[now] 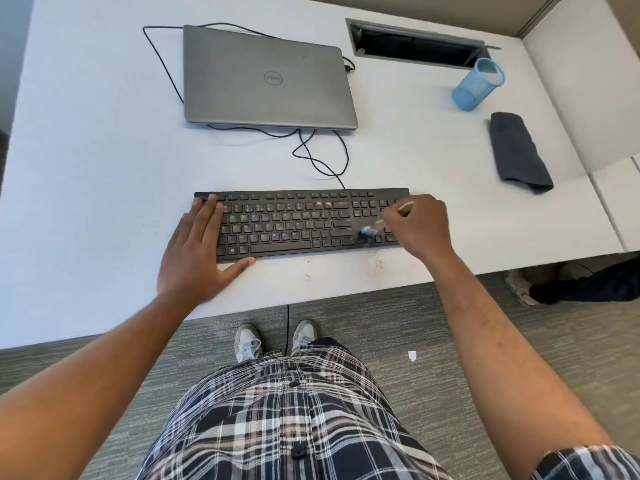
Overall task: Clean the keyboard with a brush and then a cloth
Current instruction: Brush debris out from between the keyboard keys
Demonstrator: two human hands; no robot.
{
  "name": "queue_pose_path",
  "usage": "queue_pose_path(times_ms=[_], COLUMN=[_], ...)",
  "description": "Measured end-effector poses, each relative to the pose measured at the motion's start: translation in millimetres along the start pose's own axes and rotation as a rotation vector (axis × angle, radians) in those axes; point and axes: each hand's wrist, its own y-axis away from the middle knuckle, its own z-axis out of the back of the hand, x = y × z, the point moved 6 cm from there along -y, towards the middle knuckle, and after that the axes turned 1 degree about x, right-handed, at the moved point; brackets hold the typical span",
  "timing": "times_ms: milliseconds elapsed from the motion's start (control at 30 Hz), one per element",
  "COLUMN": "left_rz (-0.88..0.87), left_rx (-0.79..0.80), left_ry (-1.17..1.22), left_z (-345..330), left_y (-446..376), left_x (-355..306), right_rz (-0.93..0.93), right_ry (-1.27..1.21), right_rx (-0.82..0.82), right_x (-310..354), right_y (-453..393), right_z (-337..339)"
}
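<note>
Keyboard [298, 223] laid near front edge of worktop [86, 150], pinned at left end by flat, straight-fingered left hand [199, 251]. Brush [381, 223] pinched in right hand [417, 225], pale bristles blurred over arrow keys.

Risks, as judged: keys dislodged if bristles pressed hard; dust swept onto worktop; keyboard dragged by thin cable [322, 161].

Keyboard: flat, black, hard plastic. Brush handle: pale, wood-like. Cloth [519, 152]: dark, soft, folded, well apart at right, untouched.
</note>
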Motion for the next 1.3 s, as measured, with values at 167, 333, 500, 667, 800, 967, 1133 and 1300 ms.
queue_pose_path(times_ms=[167,333,500,667,800,967,1133,1300], left_rz=[0.005,0.004,0.000,-0.004,-0.009,-0.006,-0.009,-0.010], left_rx=[0.006,0.010,-0.003,-0.014,-0.015,-0.012,-0.019,-0.021], left_ry=[0.000,0.001,0.001,0.009,0.020,0.014,0.017,0.014], left_z=[1,2,2,2,2,2,3,3], left_y=[0,0,0,0,1,1,0,0], left_x=[0,-2,0,0,0,0,-1,-1], right_rz=[-0.003,0.010,0.013,-0.051,-0.023,-0.036,-0.015,0.026], right_ry=[0.062,0.054,-0.061,-0.016,-0.084,-0.029,0.008,-0.054], right_rx=[-0.039,0.007,-0.068,0.103,0.024,0.085,0.101,0.047], right_x=[-1,-1,0,-8,-4,-3,0,5], right_y=[4,5,7,8,7,9,15,16], right_z=[2,1,5,-9,-1,-8,-13,-7])
